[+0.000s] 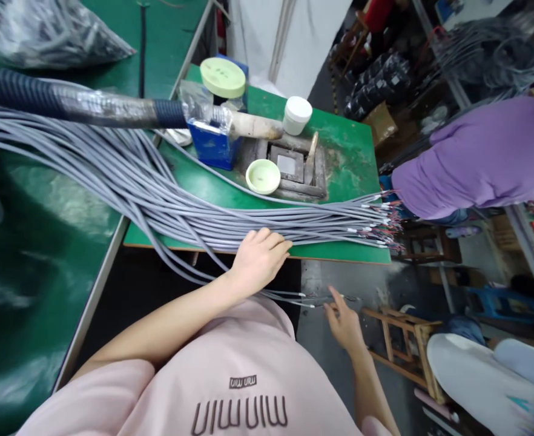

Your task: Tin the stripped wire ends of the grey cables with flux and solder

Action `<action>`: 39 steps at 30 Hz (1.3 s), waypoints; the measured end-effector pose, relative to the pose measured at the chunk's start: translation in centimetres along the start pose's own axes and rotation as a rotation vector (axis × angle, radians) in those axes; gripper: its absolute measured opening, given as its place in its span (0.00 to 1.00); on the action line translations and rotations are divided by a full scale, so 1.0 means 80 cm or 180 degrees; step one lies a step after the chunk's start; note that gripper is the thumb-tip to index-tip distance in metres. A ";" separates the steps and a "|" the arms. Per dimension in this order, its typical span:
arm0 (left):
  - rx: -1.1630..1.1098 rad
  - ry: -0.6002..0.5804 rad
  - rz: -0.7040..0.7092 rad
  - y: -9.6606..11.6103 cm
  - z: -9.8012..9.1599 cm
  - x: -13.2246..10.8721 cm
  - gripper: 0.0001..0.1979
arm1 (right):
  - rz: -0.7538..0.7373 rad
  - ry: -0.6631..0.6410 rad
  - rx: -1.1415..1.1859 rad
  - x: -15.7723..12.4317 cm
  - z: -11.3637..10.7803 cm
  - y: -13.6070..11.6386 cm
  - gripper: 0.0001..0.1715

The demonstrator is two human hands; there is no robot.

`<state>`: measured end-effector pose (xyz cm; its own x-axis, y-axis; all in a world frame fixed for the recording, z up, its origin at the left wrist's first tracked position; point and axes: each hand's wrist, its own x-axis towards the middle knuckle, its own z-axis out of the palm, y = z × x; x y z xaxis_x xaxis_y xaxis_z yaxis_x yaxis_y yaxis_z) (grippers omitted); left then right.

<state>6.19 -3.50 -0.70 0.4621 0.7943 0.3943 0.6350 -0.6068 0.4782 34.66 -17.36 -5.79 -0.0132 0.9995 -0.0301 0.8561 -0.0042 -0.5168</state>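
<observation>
A thick bundle of grey cables (pixel 194 209) runs from the left across the green table. The stripped ends (pixel 380 227), with thin coloured wires, lie near the table's right side. My left hand (pixel 258 259) is curled over the near edge of the bundle, its fingertips hidden against the cables. A few separate cables (pixel 285 297) pass below that hand and stick out past the table's front edge. Close to their stripped ends is my right hand (pixel 343 324), index finger stretched out and fingers apart, with no cable visibly gripped.
On the table (pixel 349 163) stand a yellow-green bowl (pixel 263 177), a white tub (pixel 297 115) and a blue box (pixel 212 145) under a hose (pixel 112 112). A stick (pixel 311 158) lies on a square heater-like plate. Two people sit nearby at right, beside a wooden stool (pixel 398 339).
</observation>
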 end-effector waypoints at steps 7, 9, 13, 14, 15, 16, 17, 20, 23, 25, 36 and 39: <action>0.0448 -0.0137 0.0164 -0.004 0.004 0.026 0.08 | 0.0317 -0.1159 0.2916 0.056 0.041 -0.091 0.20; 0.0296 -0.0072 0.0195 -0.004 -0.002 0.027 0.08 | 0.0261 -0.1285 0.3645 0.079 0.045 -0.110 0.26; -0.0097 0.0008 0.0213 -0.002 -0.015 0.023 0.08 | 0.0339 -0.0262 0.4278 0.132 0.017 -0.114 0.27; -0.0123 0.0031 0.0207 -0.002 -0.017 0.022 0.07 | 0.0386 0.0183 0.4305 0.144 0.004 -0.109 0.24; -0.0124 0.0062 0.0192 -0.002 -0.017 0.020 0.07 | 0.0421 0.0600 0.4310 0.155 -0.011 -0.102 0.21; -0.0117 0.0083 0.0175 -0.002 -0.017 0.019 0.07 | 0.0412 0.0975 0.4312 0.164 -0.026 -0.096 0.18; -0.0121 0.0078 0.0167 -0.002 -0.015 0.018 0.07 | 0.0364 0.1309 0.4338 0.171 -0.041 -0.091 0.16; -0.0332 -0.0122 0.0191 0.000 -0.012 0.014 0.07 | 0.0124 0.1832 0.4337 0.171 -0.070 -0.085 0.12; -0.1197 -0.0260 0.0038 0.004 -0.014 0.013 0.09 | 0.0014 0.1324 0.3853 0.148 -0.072 -0.093 0.12; -0.1963 -0.0180 -0.0344 0.007 -0.017 0.013 0.10 | 0.0061 0.0715 0.3306 0.129 -0.063 -0.102 0.14; -0.4517 0.0132 -0.1917 0.014 -0.017 0.014 0.14 | -0.0684 -0.0792 0.1764 0.097 -0.033 -0.146 0.14; -0.4725 0.0116 -0.1953 0.017 -0.016 0.010 0.13 | -0.0856 -0.0621 0.1654 0.098 -0.032 -0.148 0.12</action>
<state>6.61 -3.69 1.28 0.3481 0.9287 -0.1275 -0.4332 0.2799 0.8567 25.73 -9.41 2.31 -0.3301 0.9435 0.0286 0.4466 0.1828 -0.8759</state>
